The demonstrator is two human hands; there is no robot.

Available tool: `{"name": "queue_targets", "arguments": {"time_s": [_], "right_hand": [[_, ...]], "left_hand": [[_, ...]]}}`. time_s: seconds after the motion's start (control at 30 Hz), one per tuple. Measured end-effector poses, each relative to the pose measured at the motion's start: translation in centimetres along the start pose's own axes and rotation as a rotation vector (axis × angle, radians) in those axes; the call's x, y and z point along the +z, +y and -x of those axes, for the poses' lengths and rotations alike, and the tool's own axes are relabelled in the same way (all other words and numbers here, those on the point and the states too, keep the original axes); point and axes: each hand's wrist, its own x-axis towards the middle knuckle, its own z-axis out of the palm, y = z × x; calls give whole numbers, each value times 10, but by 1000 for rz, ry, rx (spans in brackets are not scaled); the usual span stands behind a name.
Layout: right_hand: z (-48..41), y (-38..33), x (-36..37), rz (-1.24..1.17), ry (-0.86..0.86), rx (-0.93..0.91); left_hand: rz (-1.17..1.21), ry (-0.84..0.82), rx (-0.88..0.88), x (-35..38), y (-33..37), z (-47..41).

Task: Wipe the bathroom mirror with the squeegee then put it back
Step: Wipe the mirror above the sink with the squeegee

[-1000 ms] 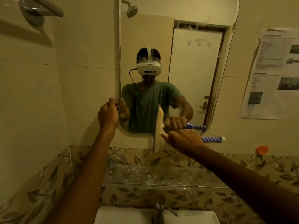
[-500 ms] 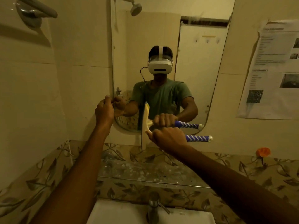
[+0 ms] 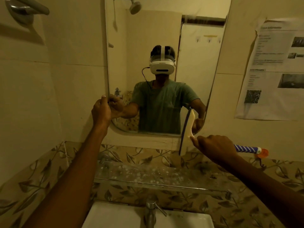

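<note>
At the far left, the left hand (image 3: 101, 111) is closed on the left edge of the mirror (image 3: 194, 71), fingers (image 3: 103, 98) curled round its rim, exactly where it was a second ago. What has changed lies to the right: the squeegee (image 3: 186, 130) stood near the middle of the glass half a second ago, and now its blade stands upright at the mirror's lower right corner, the upper part against the glass and the lower part hanging past the bottom edge over the wall. The right hand (image 3: 215, 148) is wrapped tight round the handle, whose blue-and-white striped end sticks out to the right. That sideways sweep suggests the lower band of the glass has been covered, so the wiping looks close to done, though whether the upper glass is wiped cannot be told. Returning the squeegee remains; an orange hook (image 3: 262, 153) just beside the handle tip may be its place.

Below the mirror a glass shelf (image 3: 148, 176), speckled with white spots, runs along a band of leaf-patterned tile. Nearer sit the tap (image 3: 150, 209) and the white sink (image 3: 115, 218). A printed notice (image 3: 276, 69) hangs on the right wall. The room is dim and yellow-lit.
</note>
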Motion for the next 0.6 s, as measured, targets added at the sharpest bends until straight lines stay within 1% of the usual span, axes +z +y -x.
{"name": "queue_targets", "arguments": {"time_s": [0.1,0.17,0.23,0.33,0.4,0.47,0.53,0.6], "right_hand": [[-11,-23,-7,-85,60,-66],[-29,-56,-17,-125,106,-163],[-52,-96,-33,-119,175,-230],[-85,-147,-61,-105,319,-276],[-100,-169,-73,-75,324,-288],[-111,-181,-74,-41,281,-283],[-111,-177,-79,-59,283,-265],[-102,-157,-79,-111,270,-266]], "left_hand": [[-8,-23,-9,-2,1,-1],[3,-52,-34,-5,2,-1],[37,-78,-57,-8,2,-2],[85,-117,-82,-13,6,0],[107,-128,-75,-15,7,2],[111,-126,-58,-15,9,4],[110,-115,-46,-15,8,4],[107,-102,-45,-15,7,2]]}}
